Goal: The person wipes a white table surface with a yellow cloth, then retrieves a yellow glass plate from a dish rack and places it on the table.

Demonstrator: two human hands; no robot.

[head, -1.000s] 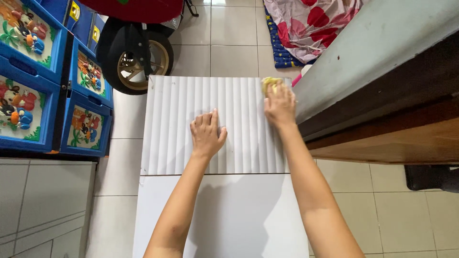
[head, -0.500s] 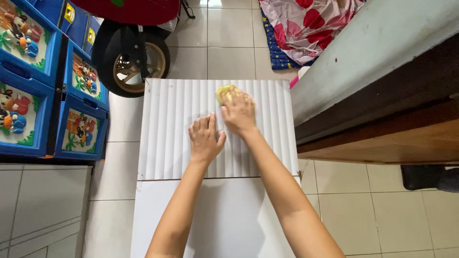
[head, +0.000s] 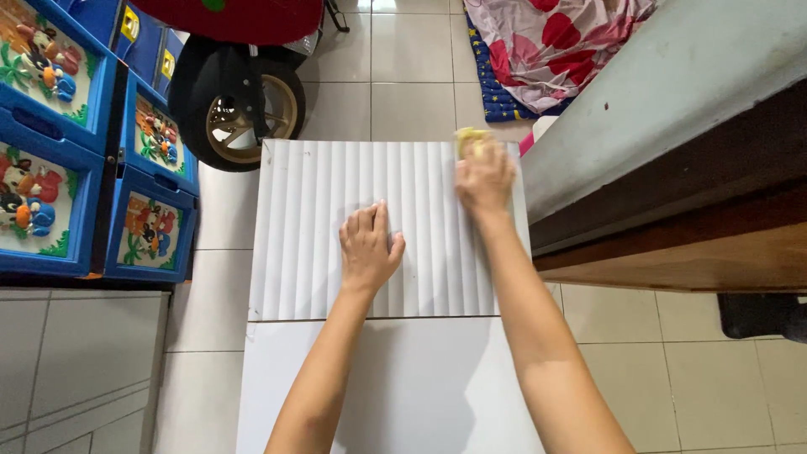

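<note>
Head view, looking down on a white ribbed panel (head: 336, 227) lying on a plain white board (head: 403, 387) over a tiled floor (head: 656, 370). Compared with half a second ago, the right hand (head: 483, 178) has travelled from the middle of the panel's far edge back to its far right corner, carrying a yellow sponge (head: 468, 139) with it; a second ago it was at this same corner, so the wiping stroke runs back and forth along the far edge, and that strip is judged to be the part now being cleaned. The right arm is nearly straight, fingers curled down over the sponge, pressing it against the ribs, with only the sponge's far end showing. The left hand (head: 367, 245) has not moved: it lies flat, palm down, fingers together and extended, holding nothing and steadying the panel at its centre. Beside the work stand blue cartoon-printed drawers (head: 126, 168) at left, a scooter wheel (head: 239, 105) beyond, and a wooden bench (head: 689, 219) at right.
</note>
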